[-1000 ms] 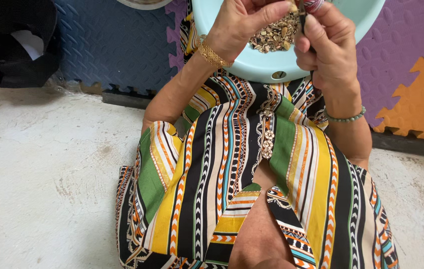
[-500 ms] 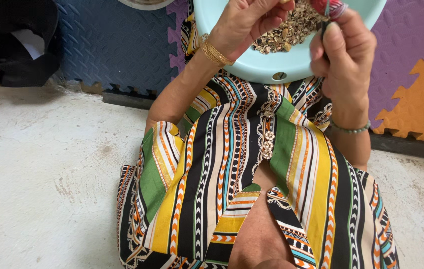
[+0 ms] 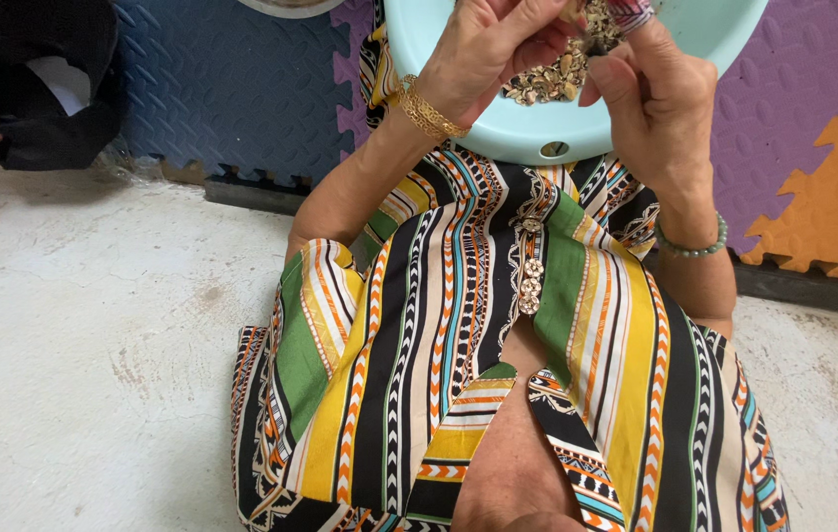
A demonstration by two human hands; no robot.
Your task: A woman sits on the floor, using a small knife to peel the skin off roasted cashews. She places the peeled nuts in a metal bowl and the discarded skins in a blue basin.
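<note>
Head view, fingers over basin, shells beneath

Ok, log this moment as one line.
left hand: over basin, pinching piece | right hand: grips tool, partly hidden | basin: holds husks | floor mats behind

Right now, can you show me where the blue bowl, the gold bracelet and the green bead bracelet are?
Blue bowl (image 3: 537, 133): head view, on its bare near wall.
Gold bracelet (image 3: 426, 108): head view, on the bands around the left wrist.
Green bead bracelet (image 3: 692, 247): head view, on the beads around the right wrist.
</note>
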